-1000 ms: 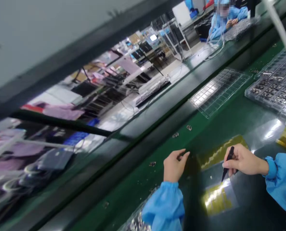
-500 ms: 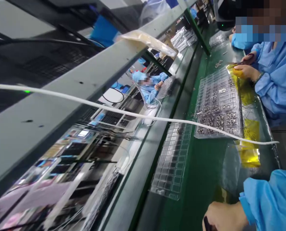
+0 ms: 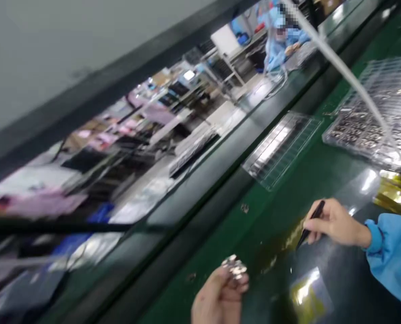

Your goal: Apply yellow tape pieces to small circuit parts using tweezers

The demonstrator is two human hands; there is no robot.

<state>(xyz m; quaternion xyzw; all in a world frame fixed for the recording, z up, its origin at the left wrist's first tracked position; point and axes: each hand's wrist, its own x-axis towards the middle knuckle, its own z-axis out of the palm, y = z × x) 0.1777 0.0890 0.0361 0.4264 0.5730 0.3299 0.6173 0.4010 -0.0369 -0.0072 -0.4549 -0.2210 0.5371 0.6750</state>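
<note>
My left hand (image 3: 220,294) is at the bottom centre, fingers pinched round a small shiny metal part (image 3: 234,266) held just above the green bench (image 3: 281,202). My right hand (image 3: 335,222), in a blue sleeve, grips black tweezers (image 3: 310,224) like a pen, the tip pointing down at a yellow film sheet (image 3: 293,234) on a dark mat. The picture is smeared by motion.
A clear empty grid tray (image 3: 281,146) lies beyond the hands. A clear tray filled with metal parts (image 3: 372,121) sits at the right, crossed by a white cable (image 3: 352,85). Small loose parts (image 3: 244,208) lie on the bench. A person in blue (image 3: 281,42) works far off.
The camera swung right toward a neighbouring worker and back. My left hand has lifted off the mat and now holds a metal part; my right hand stays on the tweezers.
</note>
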